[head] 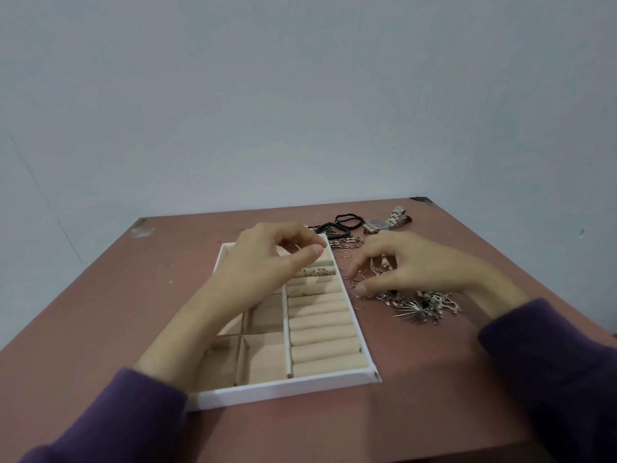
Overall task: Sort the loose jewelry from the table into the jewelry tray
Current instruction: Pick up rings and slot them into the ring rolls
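A white jewelry tray [364,349] with beige padded rolls and square compartments lies on the table. My left hand [267,259] hovers over its far end, thumb and fingers pinched together on what looks like a thin ring; the item is barely visible. My right hand [410,265] is just right of the tray, fingers curled down over a scatter of thin hoop earrings [359,290], thumb touching one. A silver brooch pile [420,305] lies under the right wrist. A small piece [83,271] sits between the upper rolls.
Black cord bracelets [347,220] and a metal wristwatch [384,220] lie near the table's far edge. More clasps and rings [347,243] sit behind the tray's far right corner. The brown table [100,312] ends at a pale wall.
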